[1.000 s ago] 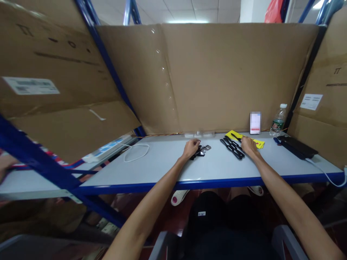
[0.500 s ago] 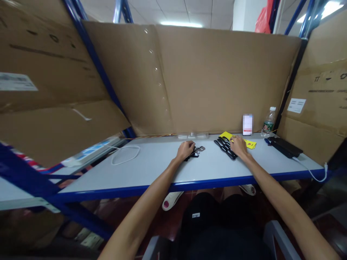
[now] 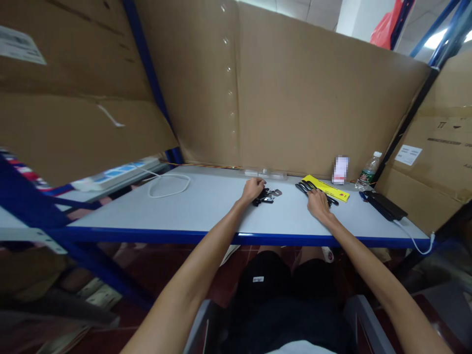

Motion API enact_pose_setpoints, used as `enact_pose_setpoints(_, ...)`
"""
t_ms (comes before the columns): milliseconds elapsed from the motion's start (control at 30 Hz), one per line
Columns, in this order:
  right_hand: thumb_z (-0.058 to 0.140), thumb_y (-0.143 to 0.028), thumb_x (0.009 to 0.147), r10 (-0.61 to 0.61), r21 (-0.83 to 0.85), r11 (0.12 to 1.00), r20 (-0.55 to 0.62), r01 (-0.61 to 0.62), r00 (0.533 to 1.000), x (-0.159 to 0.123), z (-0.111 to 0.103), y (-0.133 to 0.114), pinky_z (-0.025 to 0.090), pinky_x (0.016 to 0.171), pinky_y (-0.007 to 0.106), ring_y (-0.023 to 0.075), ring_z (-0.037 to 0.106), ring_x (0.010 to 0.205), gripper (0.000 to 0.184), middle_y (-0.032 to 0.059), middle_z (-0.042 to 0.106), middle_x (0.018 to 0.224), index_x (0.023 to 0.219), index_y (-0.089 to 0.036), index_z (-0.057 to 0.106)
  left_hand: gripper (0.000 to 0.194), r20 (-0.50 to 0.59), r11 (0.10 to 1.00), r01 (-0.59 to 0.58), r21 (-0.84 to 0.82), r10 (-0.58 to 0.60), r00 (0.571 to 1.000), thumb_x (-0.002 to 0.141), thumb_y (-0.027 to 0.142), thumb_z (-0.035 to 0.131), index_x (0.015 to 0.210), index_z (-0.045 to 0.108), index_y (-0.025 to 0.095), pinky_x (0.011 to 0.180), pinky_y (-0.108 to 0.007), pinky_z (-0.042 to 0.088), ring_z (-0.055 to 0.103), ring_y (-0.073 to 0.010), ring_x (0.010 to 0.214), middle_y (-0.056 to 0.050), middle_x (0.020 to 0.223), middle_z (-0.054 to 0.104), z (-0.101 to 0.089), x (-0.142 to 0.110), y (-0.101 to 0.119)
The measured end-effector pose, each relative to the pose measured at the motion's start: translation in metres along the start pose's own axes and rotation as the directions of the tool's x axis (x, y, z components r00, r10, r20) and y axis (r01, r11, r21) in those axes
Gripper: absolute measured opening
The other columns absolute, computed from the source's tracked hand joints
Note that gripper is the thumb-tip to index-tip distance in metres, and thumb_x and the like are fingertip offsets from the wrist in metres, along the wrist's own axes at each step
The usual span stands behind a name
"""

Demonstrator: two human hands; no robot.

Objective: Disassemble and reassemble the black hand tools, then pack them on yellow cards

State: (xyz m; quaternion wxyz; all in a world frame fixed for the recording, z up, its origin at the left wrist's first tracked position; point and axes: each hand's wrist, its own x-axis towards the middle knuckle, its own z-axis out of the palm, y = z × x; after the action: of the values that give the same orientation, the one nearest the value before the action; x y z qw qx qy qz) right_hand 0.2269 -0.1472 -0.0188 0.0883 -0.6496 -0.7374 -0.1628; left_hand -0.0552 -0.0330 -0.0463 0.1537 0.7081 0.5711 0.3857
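My left hand [image 3: 253, 189] rests on the table with curled fingers at a small pile of black and metal parts [image 3: 266, 197]. A flat grey metal piece [image 3: 276, 192] lies at that pile's right side. What the left fingertips hold, if anything, is hidden. My right hand [image 3: 317, 203] is closed over several long black handles [image 3: 304, 186], whose ends stick out on both sides of it. The exact kind of these handles is too small to tell. Just behind them lies a yellow card strip [image 3: 334, 191], slanting down to the right.
Clear plastic pieces [image 3: 263, 173] lie along the back cardboard wall [image 3: 324, 98]. A phone [image 3: 340, 170], a water bottle [image 3: 368, 171] and a black case [image 3: 385, 205] with a white cable stand or lie on the right. A looped white cable [image 3: 169, 186] and a power strip [image 3: 114, 174] are on the left.
My right hand has come off the yellow card and down onto the black handles, which have turned to lie along the card. My left hand stays by the small parts. The head view has tilted.
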Motion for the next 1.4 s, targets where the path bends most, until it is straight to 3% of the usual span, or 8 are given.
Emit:
enact_pose_setpoints(200,0.044,-0.019,0.097,-0.049,0.007,0.999,-0.053,0.049,0.997,-0.003,0.001,-0.005,0.039,0.102,0.042,0.0304,0.058,0.114,0.032,0.0188,0.07,0.118,0.113,-0.012,0.071,0.034,-0.008,1.0,0.008,0.019,-0.008,1.0,0.094,0.03,0.051,0.112,0.077,0.018,0.09,-0.031,0.049,0.069,-0.0233,0.099,-0.009,0.1,0.078,-0.006,0.0,0.002)
enact_pose_setpoints(333,0.044,-0.024,0.099,-0.044,0.036,0.998,-0.056,0.046,0.997,-0.002,0.0,-0.007,0.04,0.102,0.041,0.03,0.058,0.114,0.033,0.0191,0.068,0.12,0.114,-0.013,0.07,0.044,0.119,0.976,-0.183,0.117,0.169,0.978,0.097,0.05,0.053,0.126,0.071,0.023,0.101,-0.038,0.045,0.063,-0.0284,0.118,-0.01,0.122,0.073,-0.002,-0.015,0.016)
enact_pose_setpoints(433,0.044,-0.025,0.099,-0.025,0.05,0.998,-0.047,0.028,0.999,-0.002,-0.001,-0.008,0.04,0.103,0.041,0.0301,0.057,0.116,0.034,0.0194,0.068,0.121,0.118,-0.012,0.069,0.058,0.228,0.927,-0.328,0.183,0.284,0.931,0.095,0.061,0.052,0.14,0.062,0.026,0.111,-0.045,0.038,0.051,-0.0326,0.134,-0.011,0.142,0.062,0.001,-0.031,0.022)
enact_pose_setpoints(533,0.045,-0.026,0.099,-0.013,0.05,0.999,-0.049,0.015,0.999,-0.004,0.0,-0.009,0.041,0.103,0.042,0.0309,0.058,0.116,0.035,0.0202,0.067,0.123,0.122,-0.012,0.067,0.059,0.32,0.877,-0.421,0.232,0.34,0.884,0.093,0.062,0.055,0.144,0.058,0.032,0.114,-0.047,0.034,0.048,-0.0324,0.138,-0.01,0.15,0.056,0.004,-0.042,0.022)
enact_pose_setpoints(800,0.044,-0.03,0.1,0.009,0.095,0.995,-0.046,-0.004,0.999,-0.003,0.006,-0.009,0.042,0.103,0.042,0.032,0.056,0.119,0.038,0.0219,0.067,0.123,0.124,-0.011,0.066,0.047,0.215,0.883,-0.259,0.393,0.186,0.959,0.101,0.051,0.047,0.136,0.065,0.025,0.109,-0.046,0.04,0.055,-0.0328,0.133,-0.015,0.142,0.062,0.004,-0.031,0.011)
enact_pose_setpoints(967,0.044,-0.03,0.1,0.035,0.121,0.992,-0.05,-0.029,0.998,-0.003,0.007,-0.01,0.042,0.103,0.043,0.0328,0.056,0.12,0.038,0.0223,0.066,0.124,0.125,-0.01,0.066,0.044,0.166,0.914,-0.214,0.346,0.165,0.972,0.1,0.034,0.049,0.14,0.061,0.021,0.107,-0.042,0.042,0.056,-0.0307,0.131,-0.014,0.141,0.064,-0.001,-0.03,0.013)
enact_pose_setpoints(1200,0.047,-0.029,0.1,-0.066,0.175,0.982,-0.02,0.069,0.998,-0.007,0.002,-0.008,0.04,0.105,0.04,0.0312,0.056,0.122,0.036,0.0206,0.066,0.125,0.123,-0.011,0.068,0.035,0.111,0.882,-0.367,0.297,0.35,0.93,0.099,0.025,0.047,0.125,0.071,0.02,0.111,-0.044,0.039,0.056,-0.0287,0.128,-0.011,0.13,0.069,-0.002,-0.037,0.039)
enact_pose_setpoints(1400,0.051,-0.037,0.1,-0.143,0.203,0.968,-0.027,0.145,0.989,-0.01,-0.004,-0.01,0.043,0.103,0.037,0.0305,0.059,0.12,0.041,0.0178,0.067,0.127,0.13,-0.012,0.065,0.045,0.307,0.817,-0.412,0.403,0.303,0.902,0.1,0.036,0.047,0.14,0.061,0.024,0.108,-0.048,0.04,0.052,-0.0314,0.131,-0.011,0.14,0.063,0.0,-0.041,0.036)
